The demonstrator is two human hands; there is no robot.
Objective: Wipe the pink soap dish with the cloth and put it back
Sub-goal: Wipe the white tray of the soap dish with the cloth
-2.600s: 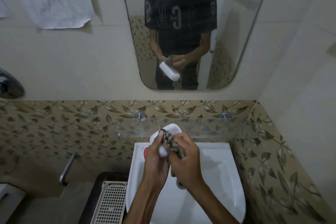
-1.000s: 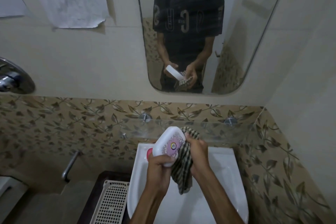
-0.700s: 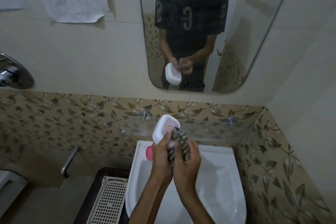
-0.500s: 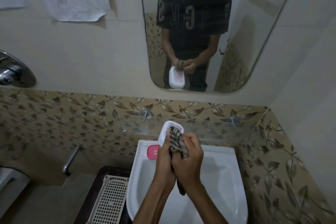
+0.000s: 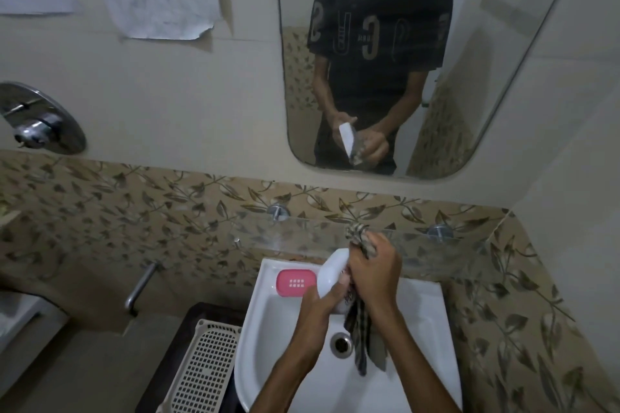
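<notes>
Held over the white sink (image 5: 419, 389): white soap dish lid (image 5: 330, 278), gripped by left hand (image 5: 318, 307); checked cloth (image 5: 360, 332) clutched in right hand (image 5: 375, 273), pressed against it. Pink soap dish tray (image 5: 295, 282) resting on sink's back-left rim.

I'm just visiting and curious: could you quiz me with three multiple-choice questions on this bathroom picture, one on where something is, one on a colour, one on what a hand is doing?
1. Where does the pink tray lie?
A. On the sink's back left rim
B. On the glass shelf
C. In the white basket

2. What colour is the sink?
A. Black
B. White
C. Green

3. What is the right hand doing?
A. Hanging idle
B. Turning the wall tap
C. Gripping the checked cloth

Answers:
1. A, it lies flat on the rim, left of the hands.
2. B, the basin is white around the drain.
3. C, its fingers curl round the cloth against the white piece that the left hand holds.
</notes>
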